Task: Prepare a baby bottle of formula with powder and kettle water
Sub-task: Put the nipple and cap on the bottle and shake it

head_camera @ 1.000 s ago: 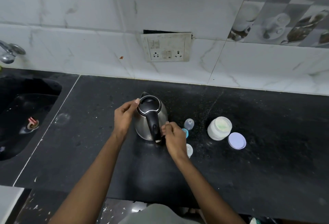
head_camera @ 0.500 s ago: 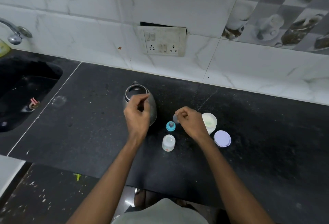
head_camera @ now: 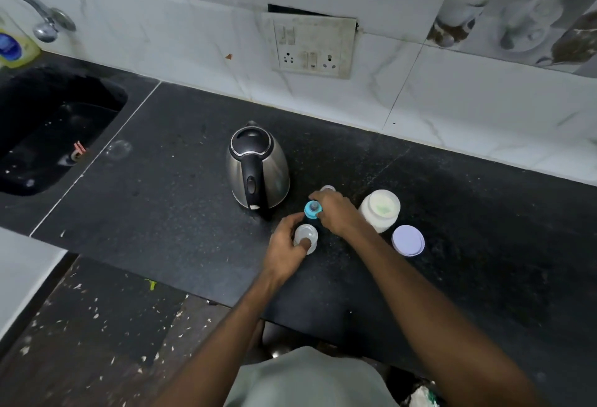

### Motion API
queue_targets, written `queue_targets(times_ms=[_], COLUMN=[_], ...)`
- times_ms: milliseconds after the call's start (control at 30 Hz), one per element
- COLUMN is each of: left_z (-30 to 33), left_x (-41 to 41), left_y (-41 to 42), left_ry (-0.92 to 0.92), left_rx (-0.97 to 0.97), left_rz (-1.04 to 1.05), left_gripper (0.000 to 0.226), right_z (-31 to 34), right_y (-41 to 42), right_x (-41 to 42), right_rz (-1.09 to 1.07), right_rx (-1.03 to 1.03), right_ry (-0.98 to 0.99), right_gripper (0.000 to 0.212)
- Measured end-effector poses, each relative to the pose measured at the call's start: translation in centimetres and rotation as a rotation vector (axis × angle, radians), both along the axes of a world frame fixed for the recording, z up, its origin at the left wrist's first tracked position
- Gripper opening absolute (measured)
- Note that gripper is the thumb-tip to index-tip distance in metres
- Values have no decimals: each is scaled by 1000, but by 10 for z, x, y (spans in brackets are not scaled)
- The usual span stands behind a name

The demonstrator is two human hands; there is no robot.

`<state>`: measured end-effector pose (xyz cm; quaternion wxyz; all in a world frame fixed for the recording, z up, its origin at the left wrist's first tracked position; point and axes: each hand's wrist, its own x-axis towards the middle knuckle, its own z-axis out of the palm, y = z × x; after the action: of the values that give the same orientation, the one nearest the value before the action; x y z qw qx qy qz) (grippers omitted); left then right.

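Baby bottle (head_camera: 306, 236): clear, small, upright on the black tabletop (head_camera: 181, 199), just in front of the kettle and open at the top. Left hand (head_camera: 286, 250) grips it, fingers curled round the far side and thumb pressed on the near side.

Teat ring (head_camera: 312, 209): blue collar with a pale teat at its centre, between bottle and kettle, just beyond the bottle. Right hand (head_camera: 336, 211) holds it, fingers (head_camera: 318, 195) curled over its right side; whether it rests on the tabletop or is lifted cannot be told.

Bottle cap (head_camera: 328, 188): clear dome, mostly hidden behind the right hand, beside the kettle's base.

Kettle (head_camera: 256, 169): steel body, black lid closed, black handle facing the person; standing on the tabletop, untouched.

Powder jar (head_camera: 379, 211): white, lid off, pale powder visible inside; just right of the right hand.

Jar lid (head_camera: 408, 240): lilac disc, lying flat near the jar, on its near right side.

Sink (head_camera: 48, 128): black basin at far left, with a tap (head_camera: 42, 20) above it.

Socket plate (head_camera: 311, 44): on the marble wall tiles behind the kettle.
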<state>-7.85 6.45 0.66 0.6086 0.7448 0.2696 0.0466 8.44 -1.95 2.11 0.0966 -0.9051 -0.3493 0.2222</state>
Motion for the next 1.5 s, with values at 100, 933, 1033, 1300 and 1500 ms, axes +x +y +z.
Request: queue_targets(times_ms=[100, 933, 1033, 1300, 1500], left_z=[-3, -34, -36, -44, -46], left_x=[1, 5, 4, 4, 4], left_y=[-3, 15, 16, 24, 27], left_ry=[39, 4, -18, -54, -52], left_rx=[-4, 89, 56, 64, 53], left_rz=[-26, -76, -63, -127, -135], left_gripper=[75, 57, 57, 52, 51], right_z=[-6, 48, 60, 59, 52], right_y=[5, -27, -31, -19, -12], right_x=[3, -5, -13, -42, -49], right_rz=[115, -86, 20, 133, 107], right_rx=[-78, 324, 244, 69, -19], right_ry=[-61, 128, 166, 123, 97], right_gripper=[61, 51, 49, 32, 34])
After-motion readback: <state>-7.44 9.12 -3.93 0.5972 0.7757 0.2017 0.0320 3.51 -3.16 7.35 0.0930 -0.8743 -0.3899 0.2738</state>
